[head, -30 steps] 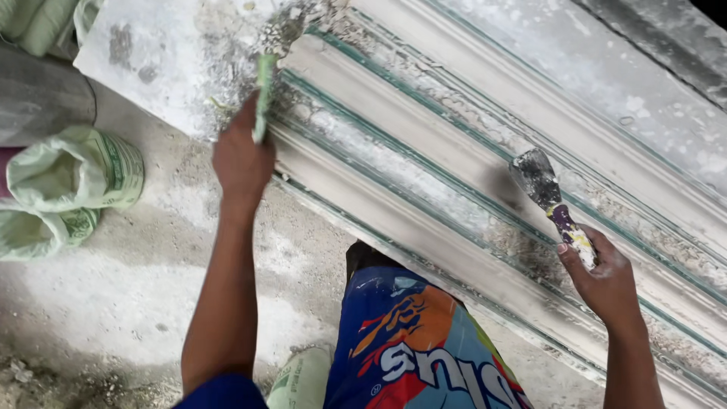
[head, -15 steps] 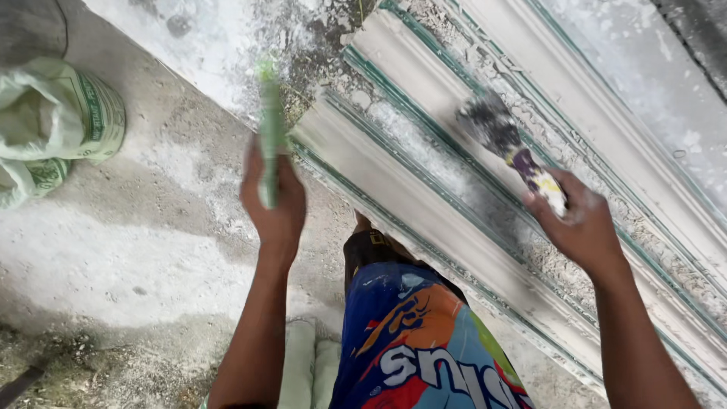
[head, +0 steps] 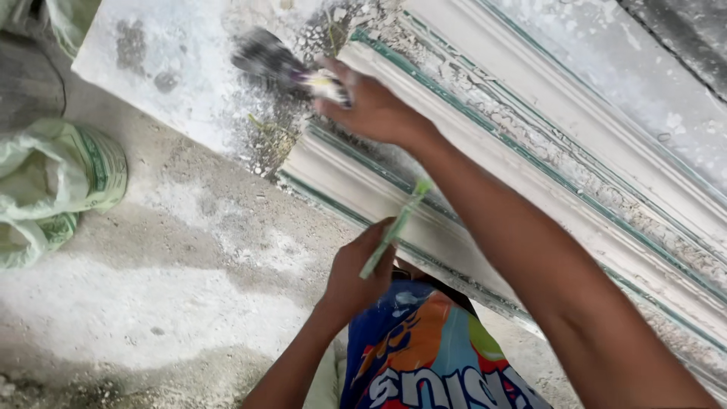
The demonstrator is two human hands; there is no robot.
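Observation:
My right hand (head: 372, 112) reaches across to the upper middle, gripping a dusty paintbrush (head: 284, 65) whose dark bristles sweep the debris at the end of a long white plaster moulding (head: 530, 144) with green edges. My left hand (head: 356, 269) is drawn back near my body, holding a thin green stick-like tool (head: 394, 227) that points up toward the moulding's near edge. The brush is blurred with motion.
A white slab (head: 159, 91) covered in dust and crumbs lies at the upper left beside the moulding. Green-printed white sacks (head: 53, 182) sit at the left on the dusty concrete floor (head: 174, 303). My colourful shorts (head: 424, 356) fill the bottom centre.
My right hand swept the brush from the right along the moulding to its left end. My left hand pulled the green tool down and back from the slab toward my body.

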